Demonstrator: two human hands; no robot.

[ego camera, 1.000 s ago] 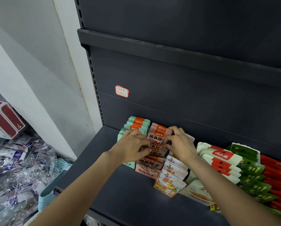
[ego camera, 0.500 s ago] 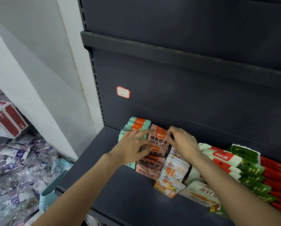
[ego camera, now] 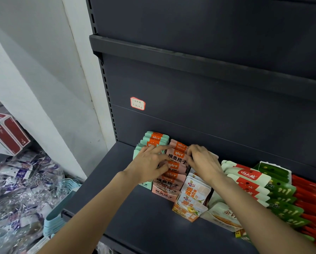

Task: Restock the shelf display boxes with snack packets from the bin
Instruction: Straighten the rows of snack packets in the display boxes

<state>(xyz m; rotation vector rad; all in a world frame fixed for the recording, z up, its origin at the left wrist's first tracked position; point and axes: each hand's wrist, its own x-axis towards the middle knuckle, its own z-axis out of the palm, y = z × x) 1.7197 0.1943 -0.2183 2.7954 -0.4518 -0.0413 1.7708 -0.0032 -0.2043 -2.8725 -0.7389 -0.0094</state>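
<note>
packets in display boxes [ego camera: 165, 189] side by side on shelf [ego camera: 135, 217], both hands on one row, bin [ego camera: 56, 217] lower left

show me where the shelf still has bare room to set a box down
Bare shelf runs from the left upright to the mint packets, and along the front edge under both forearms. From the pink packets rightward it is crowded, rows edge to edge.
</note>
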